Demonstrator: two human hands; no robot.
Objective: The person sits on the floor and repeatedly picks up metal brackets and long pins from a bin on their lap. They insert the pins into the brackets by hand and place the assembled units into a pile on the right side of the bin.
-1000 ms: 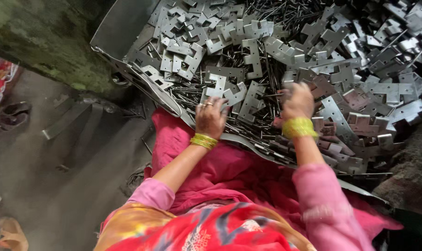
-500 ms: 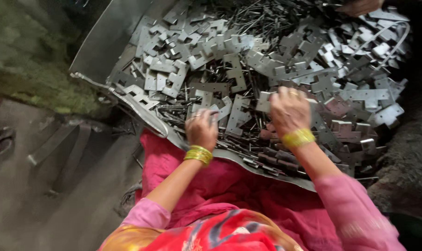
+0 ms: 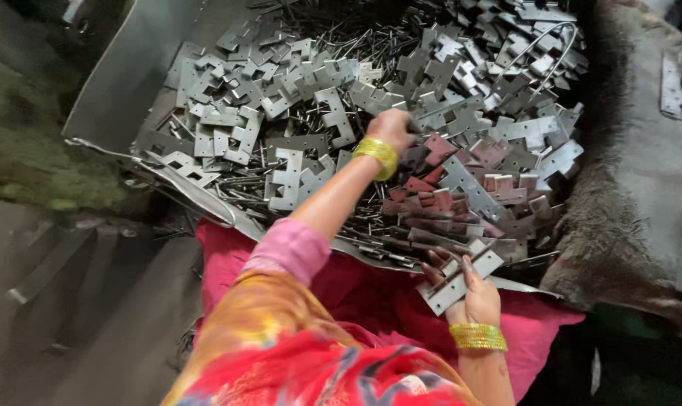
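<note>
A large heap of grey notched metal plates (image 3: 333, 113) mixed with thin metal pins (image 3: 356, 45) lies on a bent sheet-metal tray (image 3: 123, 83). My left hand (image 3: 393, 126), with a gold bangle on the wrist, reaches over the middle of the heap. Its fingers curl down among the plates, and what they grip is hidden. My right hand (image 3: 472, 297) is at the tray's near edge. It holds a flat grey plate (image 3: 457, 280) between thumb and fingers. Several rusty reddish plates (image 3: 438, 188) lie between the two hands.
A pink cloth (image 3: 371, 293) covers my lap under the tray's near edge. A grey fuzzy sack (image 3: 634, 188) at the right carries a few plates (image 3: 675, 83). Grey ground (image 3: 70, 301) and a mossy surface (image 3: 25, 143) lie to the left.
My left hand has moved up and right into the middle of the heap. My right hand has pulled back to the near edge with a plate in it. The view has shifted.
</note>
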